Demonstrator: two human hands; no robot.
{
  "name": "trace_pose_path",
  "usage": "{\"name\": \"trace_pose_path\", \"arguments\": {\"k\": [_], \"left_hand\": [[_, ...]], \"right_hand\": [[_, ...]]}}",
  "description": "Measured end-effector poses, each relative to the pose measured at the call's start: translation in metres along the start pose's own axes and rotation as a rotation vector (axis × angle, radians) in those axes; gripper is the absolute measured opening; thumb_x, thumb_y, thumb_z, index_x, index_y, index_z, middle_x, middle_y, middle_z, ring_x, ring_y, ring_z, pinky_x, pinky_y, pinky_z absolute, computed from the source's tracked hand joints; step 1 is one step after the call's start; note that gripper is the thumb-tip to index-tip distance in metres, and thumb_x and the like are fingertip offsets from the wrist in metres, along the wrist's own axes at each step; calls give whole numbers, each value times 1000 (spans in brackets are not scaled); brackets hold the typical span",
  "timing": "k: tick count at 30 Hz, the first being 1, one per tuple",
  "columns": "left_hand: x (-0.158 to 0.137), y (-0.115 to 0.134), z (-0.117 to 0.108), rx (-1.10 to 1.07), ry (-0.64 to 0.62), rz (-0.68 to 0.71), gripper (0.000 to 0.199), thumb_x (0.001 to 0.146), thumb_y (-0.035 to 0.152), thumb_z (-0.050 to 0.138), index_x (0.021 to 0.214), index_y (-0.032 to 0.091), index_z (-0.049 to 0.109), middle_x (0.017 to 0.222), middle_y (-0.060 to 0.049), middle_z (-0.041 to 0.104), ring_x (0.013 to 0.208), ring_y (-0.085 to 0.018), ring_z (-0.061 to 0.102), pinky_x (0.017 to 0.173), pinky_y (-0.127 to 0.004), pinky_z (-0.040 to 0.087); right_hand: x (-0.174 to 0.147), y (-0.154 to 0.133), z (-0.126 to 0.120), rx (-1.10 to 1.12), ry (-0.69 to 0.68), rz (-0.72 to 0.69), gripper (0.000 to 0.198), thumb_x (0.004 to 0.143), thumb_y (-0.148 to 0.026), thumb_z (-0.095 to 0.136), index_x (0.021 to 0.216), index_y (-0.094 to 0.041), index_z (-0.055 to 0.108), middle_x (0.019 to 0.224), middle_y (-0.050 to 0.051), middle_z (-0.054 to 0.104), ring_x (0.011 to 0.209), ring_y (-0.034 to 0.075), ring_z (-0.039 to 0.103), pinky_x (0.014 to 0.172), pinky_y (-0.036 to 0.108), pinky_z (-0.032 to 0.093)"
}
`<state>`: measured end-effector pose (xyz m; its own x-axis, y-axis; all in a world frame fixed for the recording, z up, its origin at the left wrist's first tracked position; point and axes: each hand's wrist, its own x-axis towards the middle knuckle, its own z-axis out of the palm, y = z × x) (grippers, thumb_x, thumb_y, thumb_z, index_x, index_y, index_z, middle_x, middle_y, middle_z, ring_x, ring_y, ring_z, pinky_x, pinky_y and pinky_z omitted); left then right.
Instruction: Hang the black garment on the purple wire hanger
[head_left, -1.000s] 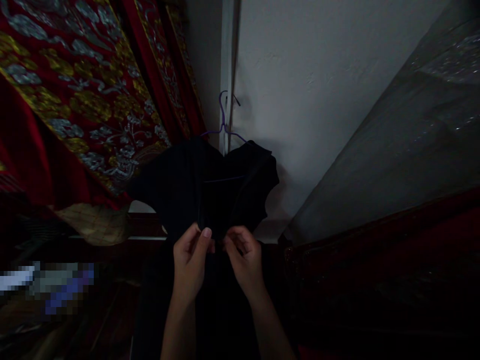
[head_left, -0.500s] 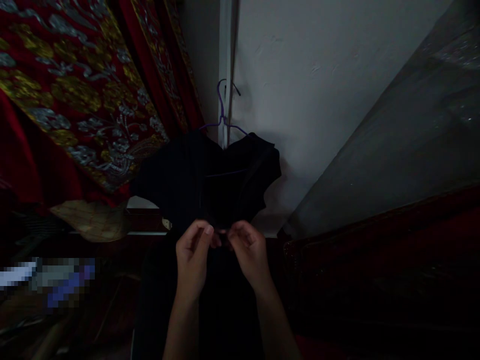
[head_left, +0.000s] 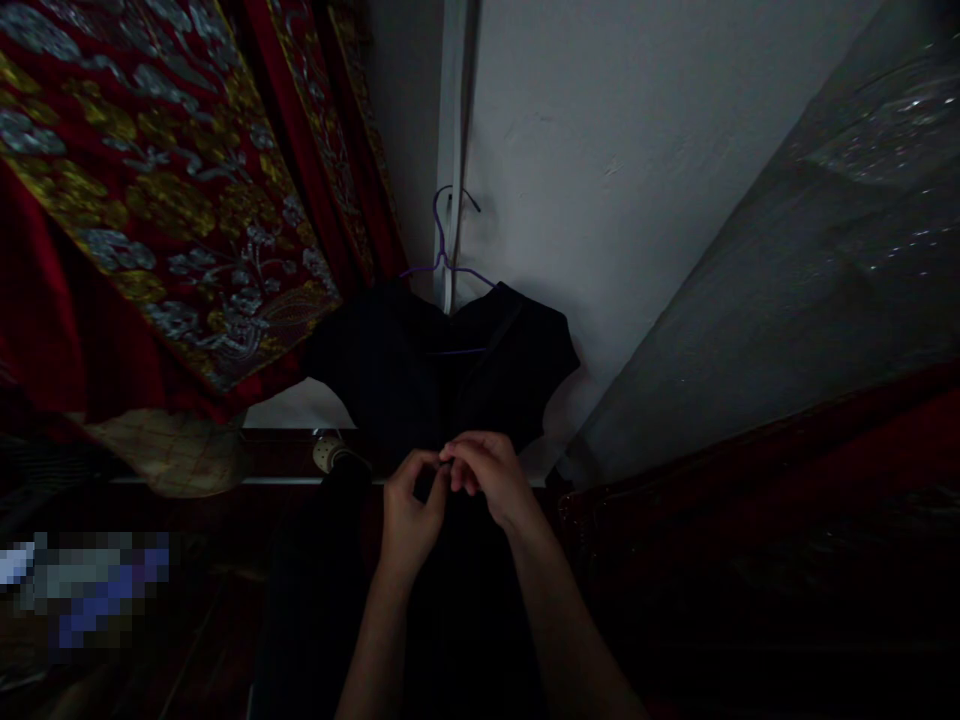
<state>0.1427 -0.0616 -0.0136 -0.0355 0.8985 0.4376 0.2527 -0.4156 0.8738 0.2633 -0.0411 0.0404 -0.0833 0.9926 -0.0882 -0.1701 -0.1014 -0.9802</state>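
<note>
A dark short-sleeved garment (head_left: 375,360) hangs on a thin purple hanger (head_left: 466,270), hooked at a pale vertical edge. Its neckline opens in a V. Both of my hands meet at the bottom of that V. My left hand (head_left: 412,505) pinches the garment's front edge between thumb and forefinger. Touching it from the other side, my right hand (head_left: 484,470) has its fingertips closed on the opposite front edge. Whether a button or other fastener lies between the fingertips is too dark to tell.
Red cloth with gold and silver embroidery (head_left: 172,200) hangs at the left. A pale wall (head_left: 600,150) stands behind the garment, and sheer glittery material (head_left: 825,250) hangs at the right. Below the garment's left sleeve is a light clog-like shoe (head_left: 326,453). A blurred patch covers the lower left.
My hands have come together, the right reaching over to the left's fingertips. The garment's two front edges are closer and the V is narrower. The view has shifted slightly.
</note>
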Motion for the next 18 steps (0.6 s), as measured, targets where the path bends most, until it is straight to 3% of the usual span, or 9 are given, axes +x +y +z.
{"name": "trace_pose_path", "arguments": {"k": [5, 9, 12, 16, 18], "left_hand": [[3, -22, 11, 165, 34, 32, 8, 91, 24, 58, 89, 19, 64, 83, -5, 69, 80, -21, 68, 74, -31, 51], [3, -43, 18, 259, -110, 18, 9, 91, 19, 55, 88, 18, 64, 85, -6, 70, 78, -21, 69, 71, -30, 50], [15, -48, 13, 294, -212, 24, 8, 88, 16, 59, 83, 19, 65, 80, -5, 71, 73, -21, 69, 67, -29, 49], [55, -17, -9, 279, -246, 87, 3, 87, 19, 67, 87, 20, 70, 84, -3, 74, 79, -20, 71, 74, -29, 51], [83, 15, -21, 220, -74, 212, 17, 93, 26, 64, 108, 20, 70, 89, -3, 74, 81, -18, 69, 78, -29, 51]], "right_hand": [[62, -54, 0, 103, 113, -110, 15, 65, -24, 63, 53, -15, 66, 33, -7, 40, 33, 4, 28, 38, 21, 16], [96, -101, 0, 175, 192, -229, 18, 70, -19, 59, 53, -14, 64, 39, -7, 43, 36, 3, 29, 39, 20, 16], [98, -112, 4, 146, 187, -295, 17, 72, -19, 60, 56, -14, 64, 40, -7, 44, 35, 3, 30, 38, 19, 17], [84, -104, 8, 106, 172, -353, 15, 74, -23, 60, 61, -16, 63, 40, -7, 46, 35, 4, 35, 37, 19, 20], [78, -102, 8, 70, 161, -382, 16, 75, -22, 59, 60, -17, 61, 39, -7, 46, 35, 5, 35, 37, 19, 20]]}}
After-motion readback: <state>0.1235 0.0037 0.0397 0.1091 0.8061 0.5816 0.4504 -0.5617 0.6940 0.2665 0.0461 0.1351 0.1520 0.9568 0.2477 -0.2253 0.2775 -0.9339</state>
